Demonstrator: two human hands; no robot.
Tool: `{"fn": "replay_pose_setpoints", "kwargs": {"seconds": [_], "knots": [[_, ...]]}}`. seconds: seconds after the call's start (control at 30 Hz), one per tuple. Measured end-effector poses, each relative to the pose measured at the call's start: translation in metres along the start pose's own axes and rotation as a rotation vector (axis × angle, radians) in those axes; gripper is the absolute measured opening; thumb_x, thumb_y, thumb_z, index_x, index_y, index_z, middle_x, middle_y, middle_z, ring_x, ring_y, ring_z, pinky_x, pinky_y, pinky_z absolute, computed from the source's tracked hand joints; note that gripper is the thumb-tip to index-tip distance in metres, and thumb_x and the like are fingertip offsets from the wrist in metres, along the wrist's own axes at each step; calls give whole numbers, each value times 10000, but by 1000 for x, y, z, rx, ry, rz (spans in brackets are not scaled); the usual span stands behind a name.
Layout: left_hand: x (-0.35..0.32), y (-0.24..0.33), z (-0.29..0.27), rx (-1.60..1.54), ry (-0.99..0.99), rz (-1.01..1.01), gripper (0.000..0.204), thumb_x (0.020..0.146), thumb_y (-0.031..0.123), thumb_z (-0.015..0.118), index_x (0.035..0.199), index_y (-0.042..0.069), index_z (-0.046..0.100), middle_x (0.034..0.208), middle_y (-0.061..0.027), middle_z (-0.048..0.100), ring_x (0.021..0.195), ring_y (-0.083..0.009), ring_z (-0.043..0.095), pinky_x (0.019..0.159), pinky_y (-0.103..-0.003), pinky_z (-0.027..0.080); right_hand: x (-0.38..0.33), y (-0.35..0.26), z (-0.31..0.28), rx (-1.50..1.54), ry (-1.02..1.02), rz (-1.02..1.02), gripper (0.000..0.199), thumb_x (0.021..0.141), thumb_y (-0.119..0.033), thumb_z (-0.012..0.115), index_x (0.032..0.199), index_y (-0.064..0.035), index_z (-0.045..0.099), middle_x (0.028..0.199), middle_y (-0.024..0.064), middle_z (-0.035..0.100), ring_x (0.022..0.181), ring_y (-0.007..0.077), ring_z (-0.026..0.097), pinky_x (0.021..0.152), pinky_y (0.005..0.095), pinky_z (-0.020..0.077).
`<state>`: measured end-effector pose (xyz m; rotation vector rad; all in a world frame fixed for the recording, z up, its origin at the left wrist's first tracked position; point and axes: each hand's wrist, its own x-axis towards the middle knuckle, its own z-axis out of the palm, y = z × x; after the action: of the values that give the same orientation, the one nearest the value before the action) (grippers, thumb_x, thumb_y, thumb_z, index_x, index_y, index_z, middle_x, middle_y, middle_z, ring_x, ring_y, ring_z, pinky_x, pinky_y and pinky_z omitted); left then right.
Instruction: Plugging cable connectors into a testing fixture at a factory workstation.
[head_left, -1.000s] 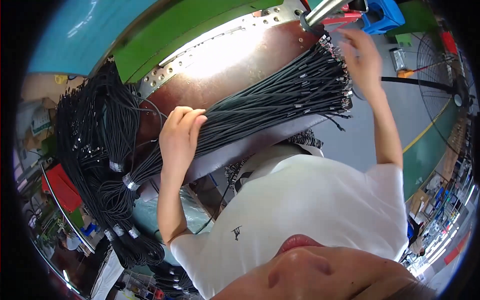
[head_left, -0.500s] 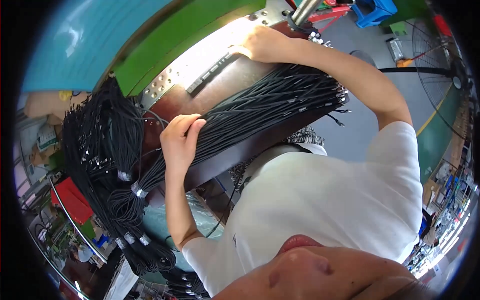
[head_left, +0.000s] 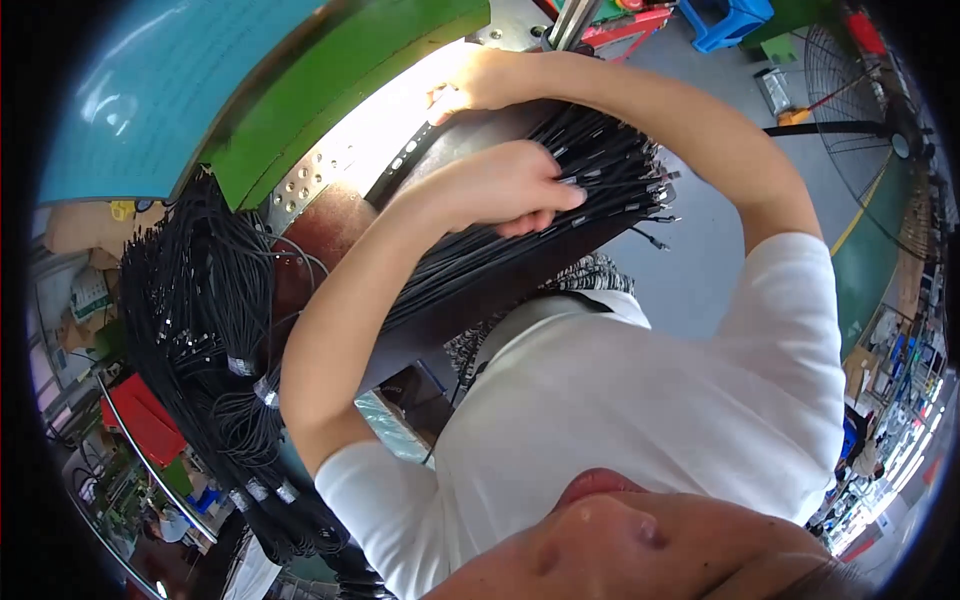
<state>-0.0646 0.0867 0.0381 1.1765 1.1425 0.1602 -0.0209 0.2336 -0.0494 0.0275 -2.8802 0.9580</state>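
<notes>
A thick bundle of black cables [head_left: 470,262] with metal connector ends lies across the brown work surface. Over the bundle, toward its connector ends, my left hand [head_left: 515,190] is closed with curled fingers and the thumb pressed forward. What sits between those fingers is hidden among the cables. My right hand [head_left: 480,78] is at the brightly lit metal plate under the green panel, its fingertips pinched together beside a dark slotted strip [head_left: 400,160]. Glare and the fingers hide what it pinches.
More black cables [head_left: 190,270] hang in tied bunches at the left. The green panel [head_left: 340,95] and a blue sheet [head_left: 130,110] stand at the far side. A metal post [head_left: 572,22] rises beyond my right hand. At the right is a fan [head_left: 850,100].
My left hand has swung right and away from me, from the bundle's left part to near the connector ends. My right hand has shifted slightly left. The whole view has shifted a little.
</notes>
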Motion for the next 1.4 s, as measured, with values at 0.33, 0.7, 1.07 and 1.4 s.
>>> {"fn": "replay_pose_setpoints", "kwargs": {"seconds": [0.33, 0.7, 1.07, 1.4], "knots": [[-34, -22, 97, -959, 246, 233, 340, 1003, 310, 441, 1093, 5, 562, 529, 39, 376, 434, -47, 304, 417, -215, 231, -34, -15, -24, 226, -171, 83, 321, 814, -309, 658, 1003, -50, 673, 861, 112, 679, 779, 231, 628, 712, 335, 474], [-34, -66, 111, -1101, 784, 516, 357, 1024, 326, 379, 1165, 30, 521, 597, 20, 430, 507, -33, 355, 454, -178, 270, -72, -106, -14, -509, 557, -205, 214, 746, -102, 633, 959, -87, 631, 880, 36, 573, 792, 214, 569, 664, 324, 474], [-58, -89, 111, -1544, 428, 620, 410, 1017, 376, 365, 1041, 4, 535, 796, -104, 612, 661, -158, 594, 593, -282, 503, -44, -106, 24, -357, 399, -384, 282, 700, -65, 654, 973, -35, 592, 943, 82, 590, 794, 242, 606, 674, 339, 505], [-66, -90, 110, -1386, 675, 493, 405, 1020, 361, 369, 1074, -5, 533, 629, 7, 451, 535, -71, 436, 496, -219, 378, -37, -99, 36, -327, 174, -262, 244, 705, -69, 637, 933, -36, 555, 996, 92, 602, 881, 259, 614, 700, 330, 538]]}}
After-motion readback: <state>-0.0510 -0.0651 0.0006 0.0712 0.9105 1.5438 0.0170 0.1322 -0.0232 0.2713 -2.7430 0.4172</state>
